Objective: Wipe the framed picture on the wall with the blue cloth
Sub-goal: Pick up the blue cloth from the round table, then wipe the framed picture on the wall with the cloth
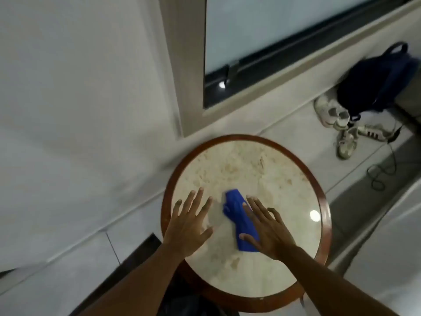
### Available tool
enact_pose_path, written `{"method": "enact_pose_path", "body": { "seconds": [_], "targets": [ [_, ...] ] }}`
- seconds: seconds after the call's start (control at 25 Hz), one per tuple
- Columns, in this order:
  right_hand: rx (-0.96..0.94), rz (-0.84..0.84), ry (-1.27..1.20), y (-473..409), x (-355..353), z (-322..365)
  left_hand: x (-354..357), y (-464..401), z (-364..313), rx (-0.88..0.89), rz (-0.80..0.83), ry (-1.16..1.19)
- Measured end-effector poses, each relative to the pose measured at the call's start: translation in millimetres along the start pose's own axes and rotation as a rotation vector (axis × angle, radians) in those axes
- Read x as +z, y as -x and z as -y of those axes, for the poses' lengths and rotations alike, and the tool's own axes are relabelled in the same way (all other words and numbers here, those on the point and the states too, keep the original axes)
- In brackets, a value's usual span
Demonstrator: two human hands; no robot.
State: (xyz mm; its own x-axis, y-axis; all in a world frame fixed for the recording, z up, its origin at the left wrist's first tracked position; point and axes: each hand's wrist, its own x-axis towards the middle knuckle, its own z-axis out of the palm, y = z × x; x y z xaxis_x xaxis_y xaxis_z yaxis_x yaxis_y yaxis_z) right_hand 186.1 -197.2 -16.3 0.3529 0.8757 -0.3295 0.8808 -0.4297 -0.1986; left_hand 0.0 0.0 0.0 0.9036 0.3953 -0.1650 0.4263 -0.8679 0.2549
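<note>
On round marble table, splayed right fingers press crumpled blue cloth (left hand flat).

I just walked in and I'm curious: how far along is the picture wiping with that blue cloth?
Barely begun. Nothing looks done: no framed picture is in view. In hand: the blue cloth lies on the round table, with the right hand spread flat on it, not yet gripping; the left hand rests open beside it on the tabletop. Left: lifting the cloth, reaching the picture and wiping it.
</note>
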Motion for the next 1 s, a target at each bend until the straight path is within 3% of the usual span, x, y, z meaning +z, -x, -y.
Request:
{"method": "enact_pose_path", "body": {
  "seconds": [0.24,0.52,0.76,1.0],
  "targets": [
    [-0.075,-0.082,0.046,-47,97,-25,113,-48,-10,-0.022,0.061,0.024],
    [-0.041,-0.344,-0.106,-45,86,-8,87,-47,-7,0.011,-0.013,0.051],
    [-0.094,-0.515,-0.193,-32,-65,49,-66,-31,-4,0.039,-0.135,-0.068],
    [-0.368,-0.79,-0.144,-46,-298,161,-326,-2,17,0.022,-0.516,-0.199]
  ]
}}
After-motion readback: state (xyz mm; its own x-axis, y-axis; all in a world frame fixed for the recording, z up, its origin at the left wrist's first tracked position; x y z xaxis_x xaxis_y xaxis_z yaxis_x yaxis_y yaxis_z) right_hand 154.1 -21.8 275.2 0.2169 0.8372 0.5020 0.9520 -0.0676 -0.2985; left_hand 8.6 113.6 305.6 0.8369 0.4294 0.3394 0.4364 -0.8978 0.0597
